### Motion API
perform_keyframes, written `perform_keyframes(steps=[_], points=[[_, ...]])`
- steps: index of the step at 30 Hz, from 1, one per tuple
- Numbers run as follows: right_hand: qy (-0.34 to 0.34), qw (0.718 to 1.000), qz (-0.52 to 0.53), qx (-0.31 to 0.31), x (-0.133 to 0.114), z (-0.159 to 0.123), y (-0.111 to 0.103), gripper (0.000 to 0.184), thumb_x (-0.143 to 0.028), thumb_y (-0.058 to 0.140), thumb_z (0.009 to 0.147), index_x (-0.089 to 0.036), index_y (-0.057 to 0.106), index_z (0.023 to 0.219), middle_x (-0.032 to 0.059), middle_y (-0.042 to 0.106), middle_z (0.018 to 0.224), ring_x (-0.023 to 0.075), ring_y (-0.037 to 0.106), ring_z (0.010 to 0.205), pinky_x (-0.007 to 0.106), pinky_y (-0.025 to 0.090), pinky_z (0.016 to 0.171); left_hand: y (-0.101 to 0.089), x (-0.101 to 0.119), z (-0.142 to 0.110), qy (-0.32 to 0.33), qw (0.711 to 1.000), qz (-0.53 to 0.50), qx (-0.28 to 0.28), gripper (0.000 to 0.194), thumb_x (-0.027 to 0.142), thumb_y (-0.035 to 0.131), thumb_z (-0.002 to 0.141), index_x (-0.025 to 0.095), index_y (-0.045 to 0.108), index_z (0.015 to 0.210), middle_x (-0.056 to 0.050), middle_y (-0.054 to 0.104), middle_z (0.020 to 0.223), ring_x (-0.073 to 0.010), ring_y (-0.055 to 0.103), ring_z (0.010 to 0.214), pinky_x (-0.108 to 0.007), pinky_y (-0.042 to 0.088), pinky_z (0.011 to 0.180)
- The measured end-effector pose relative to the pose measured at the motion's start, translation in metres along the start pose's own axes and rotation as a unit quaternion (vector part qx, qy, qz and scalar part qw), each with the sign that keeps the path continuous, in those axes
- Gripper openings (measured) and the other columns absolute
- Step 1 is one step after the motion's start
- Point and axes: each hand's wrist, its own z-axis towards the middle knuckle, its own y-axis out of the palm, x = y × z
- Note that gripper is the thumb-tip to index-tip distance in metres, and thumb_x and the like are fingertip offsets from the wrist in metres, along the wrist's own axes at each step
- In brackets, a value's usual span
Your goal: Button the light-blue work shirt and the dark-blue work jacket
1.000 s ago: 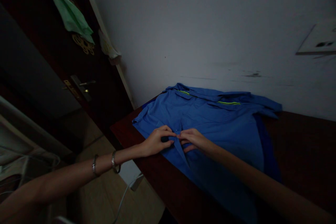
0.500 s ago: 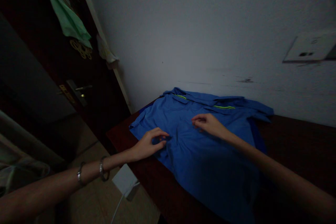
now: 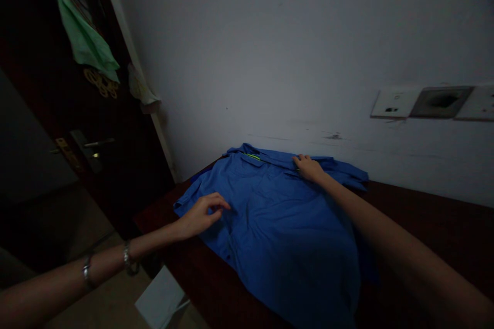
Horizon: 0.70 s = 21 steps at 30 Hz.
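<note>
A blue shirt (image 3: pixel 285 226) with thin yellow-green trim lies spread flat on a dark wooden table (image 3: pixel 432 226), its far edge against the wall. My left hand (image 3: pixel 203 213) rests on the shirt's near left part, fingers loosely curled and pinching at the cloth. My right hand (image 3: pixel 309 168) reaches to the far edge of the shirt near the trim and lies on the cloth, fingers bent. Two bracelets ring my left wrist.
A white wall (image 3: pixel 293 51) rises right behind the table, with a socket plate (image 3: pixel 393 102) at the right. A dark door with a handle (image 3: pixel 87 146) stands at the left, a green cloth (image 3: pixel 83 38) hanging on it. A white box (image 3: pixel 160 300) sits on the floor.
My two hands were together at the shirt's middle seam; the right hand has moved away to the far edge by the wall. The left hand has stayed on the near left part.
</note>
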Motion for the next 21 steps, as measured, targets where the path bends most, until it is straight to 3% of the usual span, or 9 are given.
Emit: perform_keyframes(steps=[6, 12, 16, 21], points=[[-0.012, 0.999, -0.007, -0.031, -0.017, 0.018, -0.005, 0.031, -0.012, 0.034, 0.085, -0.008, 0.053, 0.110, 0.0202, 0.052, 0.112, 0.0249, 0.046, 0.106, 0.033, 0.038, 0.082, -0.005, 0.004, -0.003, 0.005, 1.000, -0.004, -0.020, 0.024, 0.009, 0.044, 0.072, 0.018, 0.063, 0.083, -0.003, 0.058, 0.089, -0.0125, 0.053, 0.082, -0.026, 0.043, 0.076], [-0.016, 0.999, -0.018, -0.039, -0.012, 0.030, -0.024, 0.030, -0.010, 0.037, 0.083, -0.006, 0.059, 0.102, 0.0207, 0.059, 0.103, 0.0241, 0.053, 0.098, 0.031, 0.040, 0.077, -0.022, 0.003, 0.004, 0.019, 0.999, 0.018, -0.025, 0.026, 0.007, 0.043, 0.071, 0.018, 0.064, 0.082, -0.003, 0.058, 0.087, -0.0121, 0.053, 0.081, -0.025, 0.042, 0.076], [-0.033, 0.999, -0.029, -0.022, 0.000, 0.038, -0.062, 0.030, -0.011, 0.038, 0.082, -0.007, 0.059, 0.102, 0.0201, 0.059, 0.104, 0.0246, 0.053, 0.098, 0.032, 0.039, 0.077, -0.043, 0.008, 0.030, 0.032, 0.998, 0.051, 0.000, 0.025, 0.009, 0.044, 0.071, 0.018, 0.065, 0.083, -0.003, 0.058, 0.088, -0.0126, 0.053, 0.081, -0.025, 0.042, 0.075], [-0.103, 0.988, -0.093, 0.071, 0.020, 0.042, -0.144, 0.027, -0.012, 0.039, 0.083, -0.009, 0.060, 0.099, 0.0186, 0.060, 0.097, 0.0230, 0.053, 0.093, 0.030, 0.038, 0.071, -0.077, 0.021, 0.086, 0.025, 0.994, 0.085, 0.061, 0.025, 0.015, 0.048, 0.071, 0.017, 0.064, 0.090, -0.004, 0.060, 0.089, -0.0124, 0.054, 0.077, -0.024, 0.044, 0.069]])
